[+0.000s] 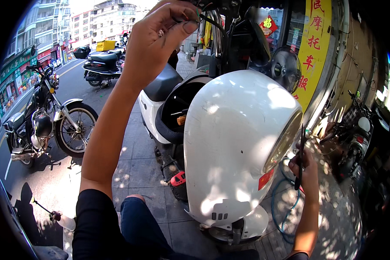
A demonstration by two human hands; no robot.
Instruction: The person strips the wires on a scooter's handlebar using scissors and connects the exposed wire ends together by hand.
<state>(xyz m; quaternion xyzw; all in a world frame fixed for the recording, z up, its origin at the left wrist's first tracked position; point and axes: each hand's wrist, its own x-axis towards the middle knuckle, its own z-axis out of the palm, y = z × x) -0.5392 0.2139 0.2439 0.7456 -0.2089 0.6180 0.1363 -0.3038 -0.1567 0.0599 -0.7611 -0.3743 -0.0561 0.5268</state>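
A white scooter [234, 130] stands right in front of me, its rounded front panel scratched and lit in patches. My left hand [154, 47] is raised high by the dark handlebar area, thumb and fingers pinched together. A thin green wire [199, 14] shows at those fingertips, partly hidden by them. My right hand [307, 167] is lower, beside the scooter's right side, fingers closed round a slim dark tool [300, 162] that points upward; its exact kind is unclear. Near that hand a red sticker [265, 179] is on the white panel.
A blue hose [274, 203] coils on the paving at right. Left of me stand a black motorcycle [52, 117] and, farther off, a dark scooter [104, 65]. A fan [286, 68] stands by the yellow sign [315, 52]. A red-handled object [177, 178] is low beside the white scooter.
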